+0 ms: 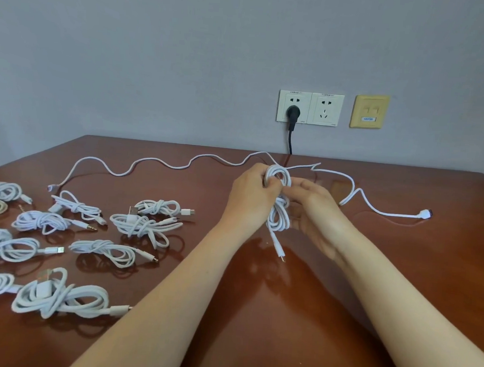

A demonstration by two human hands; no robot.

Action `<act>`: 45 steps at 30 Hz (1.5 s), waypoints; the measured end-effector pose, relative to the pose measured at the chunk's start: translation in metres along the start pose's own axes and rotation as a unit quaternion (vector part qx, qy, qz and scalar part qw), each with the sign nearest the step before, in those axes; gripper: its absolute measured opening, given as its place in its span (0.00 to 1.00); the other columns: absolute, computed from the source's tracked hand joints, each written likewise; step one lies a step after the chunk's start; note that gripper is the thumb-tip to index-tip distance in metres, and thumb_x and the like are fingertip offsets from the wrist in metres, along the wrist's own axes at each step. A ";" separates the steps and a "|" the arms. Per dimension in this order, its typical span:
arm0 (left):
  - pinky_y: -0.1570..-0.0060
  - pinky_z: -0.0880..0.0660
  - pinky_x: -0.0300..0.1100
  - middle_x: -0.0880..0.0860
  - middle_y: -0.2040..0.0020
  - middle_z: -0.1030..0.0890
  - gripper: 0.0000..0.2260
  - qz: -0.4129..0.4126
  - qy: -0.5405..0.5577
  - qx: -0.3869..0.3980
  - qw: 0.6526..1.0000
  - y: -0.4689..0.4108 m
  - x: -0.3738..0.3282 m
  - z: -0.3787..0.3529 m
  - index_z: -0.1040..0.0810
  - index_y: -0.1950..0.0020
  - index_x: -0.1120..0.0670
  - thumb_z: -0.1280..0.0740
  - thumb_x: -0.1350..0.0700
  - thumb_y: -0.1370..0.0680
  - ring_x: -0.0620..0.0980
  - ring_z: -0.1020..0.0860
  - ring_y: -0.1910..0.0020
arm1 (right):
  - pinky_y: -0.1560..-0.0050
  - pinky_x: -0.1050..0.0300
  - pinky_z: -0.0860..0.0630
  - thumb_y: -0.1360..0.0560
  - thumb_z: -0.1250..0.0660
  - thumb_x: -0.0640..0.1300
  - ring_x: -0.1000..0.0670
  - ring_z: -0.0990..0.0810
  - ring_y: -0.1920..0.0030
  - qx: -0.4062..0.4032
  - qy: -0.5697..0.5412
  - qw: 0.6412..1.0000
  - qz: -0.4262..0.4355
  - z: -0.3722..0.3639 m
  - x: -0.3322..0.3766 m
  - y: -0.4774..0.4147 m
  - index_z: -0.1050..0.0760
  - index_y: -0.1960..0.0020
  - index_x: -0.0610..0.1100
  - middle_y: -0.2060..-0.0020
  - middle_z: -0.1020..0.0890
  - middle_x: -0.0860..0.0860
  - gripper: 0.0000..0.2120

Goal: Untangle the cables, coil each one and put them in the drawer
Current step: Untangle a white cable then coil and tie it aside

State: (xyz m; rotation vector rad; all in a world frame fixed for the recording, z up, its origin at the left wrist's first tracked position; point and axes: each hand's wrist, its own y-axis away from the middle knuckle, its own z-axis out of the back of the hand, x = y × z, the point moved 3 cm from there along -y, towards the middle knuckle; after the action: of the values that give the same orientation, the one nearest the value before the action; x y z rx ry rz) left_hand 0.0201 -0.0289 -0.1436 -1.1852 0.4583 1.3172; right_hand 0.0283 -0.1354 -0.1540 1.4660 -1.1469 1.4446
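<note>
Glossy brown worktop [283, 315] against a grey wall. White cable coil [278, 214] held just above the worktop, centre-right. Left hand [253, 195] grips its upper loops and right hand [310, 214] pinches its middle; the hands are close together, with a connector end dangling below. Two loose cables [150, 165] trail left and right behind the hands. Coiled bundles [143, 225] are grouped at left. Black plug [292, 113] sits in a wall socket [286, 100].

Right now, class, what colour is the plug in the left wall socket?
The round plastic plug is black; head view.
</note>
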 end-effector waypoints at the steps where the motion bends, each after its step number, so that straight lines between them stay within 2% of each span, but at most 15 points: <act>1: 0.66 0.32 0.31 0.47 0.59 0.23 0.05 0.014 0.022 0.002 1.000 -0.001 0.001 0.000 0.26 0.52 0.53 0.40 0.60 0.22 0.45 0.26 0.60 | 0.66 0.57 0.21 0.22 0.40 0.37 0.51 0.19 0.68 -0.003 -0.014 1.000 0.001 0.001 0.001 0.001 0.25 0.49 0.39 0.66 0.18 0.47 0.06; 2: 0.64 0.31 0.30 0.46 0.60 0.23 0.04 0.030 0.049 0.006 0.998 -0.002 0.002 0.001 0.25 0.53 0.53 0.40 0.60 0.22 0.45 0.26 0.60 | 0.67 0.58 0.21 0.23 0.39 0.37 0.51 0.19 0.69 -0.006 -0.026 1.000 0.001 0.001 0.002 0.001 0.23 0.51 0.40 0.68 0.18 0.48 0.06; 5: 0.58 0.28 0.37 0.46 0.62 0.23 0.04 0.048 0.085 0.009 0.995 -0.003 0.004 0.001 0.24 0.54 0.53 0.38 0.60 0.23 0.46 0.24 0.60 | 0.69 0.61 0.22 0.23 0.37 0.39 0.54 0.21 0.72 -0.024 -0.022 0.999 0.004 0.002 0.002 0.003 0.22 0.55 0.42 0.71 0.18 0.50 0.06; 12: 0.52 0.25 0.48 0.43 0.65 0.23 0.09 -0.011 -0.030 -0.037 0.999 0.003 -0.002 0.010 0.29 0.64 0.44 0.33 0.56 0.28 0.50 0.22 0.56 | 0.66 0.58 0.25 0.23 0.38 0.39 0.52 0.23 0.70 -0.059 0.032 0.998 0.009 -0.001 0.002 0.001 0.23 0.56 0.42 0.69 0.21 0.48 0.06; 17: 0.52 0.24 0.48 0.44 0.65 0.21 0.09 -0.033 -0.009 -0.028 0.999 0.003 -0.008 0.012 0.27 0.62 0.43 0.31 0.57 0.28 0.49 0.21 0.57 | 0.70 0.61 0.25 0.22 0.38 0.41 0.53 0.23 0.72 -0.047 0.021 0.998 0.025 0.001 0.004 0.003 0.24 0.56 0.41 0.68 0.21 0.47 0.07; 20: 0.55 0.24 0.47 0.43 0.71 0.24 0.09 -0.043 0.004 -0.015 0.999 0.001 -0.007 0.013 0.25 0.59 0.43 0.31 0.58 0.28 0.47 0.23 0.64 | 0.65 0.56 0.26 0.22 0.39 0.41 0.51 0.24 0.70 -0.047 0.008 0.999 0.018 0.001 0.003 0.003 0.24 0.56 0.39 0.67 0.21 0.44 0.08; 22: 0.58 0.26 0.44 0.43 0.72 0.27 0.07 -0.052 -0.004 0.000 0.999 0.002 -0.005 0.012 0.25 0.57 0.45 0.32 0.57 0.27 0.45 0.25 0.66 | 0.64 0.56 0.26 0.23 0.38 0.40 0.51 0.24 0.70 -0.052 0.001 0.999 0.012 0.002 0.001 0.001 0.24 0.58 0.39 0.68 0.22 0.45 0.08; 26: 0.57 0.30 0.40 0.43 0.68 0.28 0.05 -0.070 -0.048 0.021 0.996 0.002 -0.003 0.010 0.26 0.52 0.46 0.35 0.56 0.25 0.44 0.27 0.62 | 0.70 0.61 0.26 0.24 0.35 0.39 0.52 0.23 0.71 -0.064 -0.012 0.998 -0.002 0.009 -0.002 -0.003 0.22 0.58 0.37 0.69 0.21 0.46 0.06; 30: 0.52 0.25 0.46 0.41 0.62 0.26 0.07 -0.036 -0.026 0.089 0.995 0.004 -0.001 0.003 0.27 0.47 0.46 0.37 0.56 0.23 0.44 0.26 0.60 | 0.75 0.64 0.29 0.26 0.33 0.39 0.52 0.26 0.74 -0.086 -0.015 0.996 -0.017 0.017 -0.005 -0.005 0.22 0.59 0.36 0.71 0.22 0.44 0.06; 32: 0.50 0.26 0.44 0.40 0.58 0.26 0.11 -0.037 -0.044 0.124 0.991 0.006 -0.001 0.003 0.28 0.44 0.46 0.36 0.58 0.25 0.45 0.25 0.56 | 0.74 0.63 0.29 0.26 0.33 0.40 0.53 0.26 0.76 -0.093 -0.006 0.996 -0.016 0.020 -0.008 -0.007 0.22 0.60 0.38 0.73 0.22 0.46 0.06; 34: 0.43 0.30 0.45 0.46 0.47 0.28 0.19 -0.071 -0.140 0.136 0.978 0.007 -0.003 0.003 0.31 0.38 0.49 0.35 0.60 0.27 0.50 0.28 0.44 | 0.71 0.60 0.28 0.26 0.33 0.41 0.51 0.25 0.73 -0.095 -0.004 0.995 -0.017 0.021 -0.012 -0.010 0.22 0.59 0.39 0.72 0.21 0.46 0.06; 36: 0.36 0.36 0.48 0.52 0.34 0.35 0.29 -0.116 -0.260 0.122 0.951 0.009 -0.007 0.001 0.39 0.28 0.51 0.36 0.61 0.28 0.53 0.36 0.33 | 0.62 0.54 0.23 0.27 0.31 0.42 0.47 0.22 0.66 -0.098 -0.001 0.995 -0.018 0.023 -0.017 -0.011 0.21 0.56 0.38 0.66 0.19 0.43 0.07; 38: 0.34 0.42 0.48 0.51 0.29 0.40 0.33 -0.153 -0.312 0.117 0.931 0.011 -0.012 -0.001 0.45 0.24 0.52 0.36 0.59 0.28 0.53 0.40 0.30 | 0.51 0.47 0.22 0.29 0.29 0.44 0.42 0.21 0.60 -0.105 0.016 0.994 -0.027 0.024 -0.020 -0.010 0.20 0.56 0.36 0.62 0.19 0.39 0.10; 42: 0.39 0.45 0.42 0.46 0.32 0.34 0.25 -0.208 -0.330 0.159 0.907 0.011 -0.008 -0.006 0.34 0.30 0.48 0.35 0.57 0.27 0.48 0.37 0.32 | 0.51 0.47 0.24 0.28 0.31 0.42 0.43 0.23 0.60 -0.116 0.017 0.993 -0.033 0.027 -0.024 -0.010 0.22 0.61 0.36 0.64 0.20 0.40 0.09; 45: 0.38 0.46 0.43 0.45 0.32 0.33 0.23 -0.208 -0.371 0.171 0.889 0.011 -0.003 -0.004 0.35 0.29 0.46 0.36 0.56 0.24 0.47 0.38 0.32 | 0.53 0.51 0.23 0.26 0.33 0.38 0.45 0.21 0.62 -0.098 0.017 0.995 -0.029 0.024 -0.025 -0.012 0.22 0.59 0.36 0.65 0.19 0.42 0.05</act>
State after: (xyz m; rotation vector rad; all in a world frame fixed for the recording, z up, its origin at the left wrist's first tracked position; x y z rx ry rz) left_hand 0.0113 -0.0359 -0.1473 -0.3871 -0.1261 1.1423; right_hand 0.0483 -0.1525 -0.1796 1.3235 -1.1796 1.2744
